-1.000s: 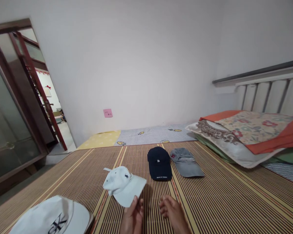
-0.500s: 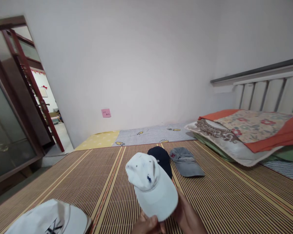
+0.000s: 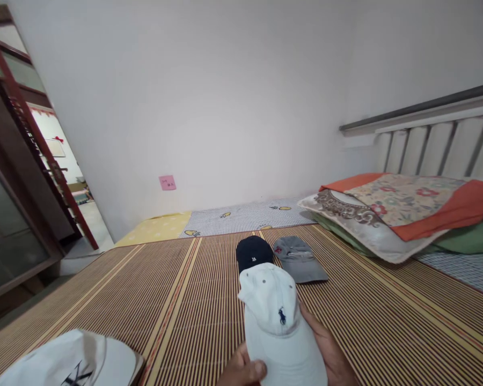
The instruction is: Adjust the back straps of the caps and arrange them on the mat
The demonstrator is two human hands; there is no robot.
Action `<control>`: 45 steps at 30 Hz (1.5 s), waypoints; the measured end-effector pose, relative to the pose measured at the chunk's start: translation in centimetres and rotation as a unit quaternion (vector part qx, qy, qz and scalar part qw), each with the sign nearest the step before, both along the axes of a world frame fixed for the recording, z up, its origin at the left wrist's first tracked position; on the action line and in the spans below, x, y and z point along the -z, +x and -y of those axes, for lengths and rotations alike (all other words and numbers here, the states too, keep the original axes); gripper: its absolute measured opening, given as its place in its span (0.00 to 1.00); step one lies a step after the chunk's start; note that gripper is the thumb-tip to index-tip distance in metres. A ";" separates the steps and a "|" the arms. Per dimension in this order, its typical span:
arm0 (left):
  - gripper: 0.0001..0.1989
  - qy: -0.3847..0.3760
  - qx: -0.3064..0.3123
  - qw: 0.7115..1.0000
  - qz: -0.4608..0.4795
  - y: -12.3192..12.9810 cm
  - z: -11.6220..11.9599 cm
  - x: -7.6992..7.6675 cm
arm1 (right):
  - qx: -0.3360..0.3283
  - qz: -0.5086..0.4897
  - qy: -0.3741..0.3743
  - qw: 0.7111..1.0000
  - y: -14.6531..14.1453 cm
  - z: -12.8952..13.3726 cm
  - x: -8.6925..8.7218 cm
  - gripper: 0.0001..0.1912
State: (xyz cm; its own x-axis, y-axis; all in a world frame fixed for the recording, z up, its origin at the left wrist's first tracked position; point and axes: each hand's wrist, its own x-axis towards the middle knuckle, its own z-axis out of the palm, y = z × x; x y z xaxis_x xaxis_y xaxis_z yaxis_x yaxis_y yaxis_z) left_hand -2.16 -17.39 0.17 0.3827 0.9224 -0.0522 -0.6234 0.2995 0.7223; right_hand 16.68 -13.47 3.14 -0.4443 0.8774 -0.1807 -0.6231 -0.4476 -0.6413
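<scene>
A white baseball cap (image 3: 271, 303) with a small dark blue emblem is held up in front of me, its brim tilted down toward me. My left hand (image 3: 243, 367) grips the brim's left edge, thumb on top. Along the right side of the brim, my right hand (image 3: 326, 343) is closed on the cap, its fingers partly hidden behind. Just beyond lies a navy cap (image 3: 251, 249), partly covered by the white one. Beside it rests a grey cap (image 3: 300, 260) with a red mark. Another white cap (image 3: 70, 356) with black letters sits at the lower left.
The caps lie on a striped bamboo mat (image 3: 145, 289) over a bed. Pillows under an orange-edged floral cover (image 3: 414, 203) are stacked at the right, before a white headboard (image 3: 438, 147). A pink note (image 3: 167, 183) is on the wall; an open door (image 3: 52, 155) stands left.
The held white cap has moved right and lower, toward me, and turned more upright. More of the navy cap's front now shows. The view has shifted slightly right.
</scene>
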 end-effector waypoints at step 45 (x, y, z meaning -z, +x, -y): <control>0.33 -0.006 -0.335 0.942 -0.026 -7.1 -0.1 -4.2 | 0.030 0.143 0.245 0.958 -2.9 -1.6 3.0 0.17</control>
State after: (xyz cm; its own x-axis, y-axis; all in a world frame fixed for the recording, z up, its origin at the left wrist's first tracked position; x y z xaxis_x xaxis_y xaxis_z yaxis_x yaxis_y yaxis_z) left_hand -9.27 -17.34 4.39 -0.2887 0.9551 -0.0659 -0.6393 -0.1411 0.7559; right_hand 13.79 -11.86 0.17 -0.3848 0.9104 0.1518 -0.4048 -0.0186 -0.9142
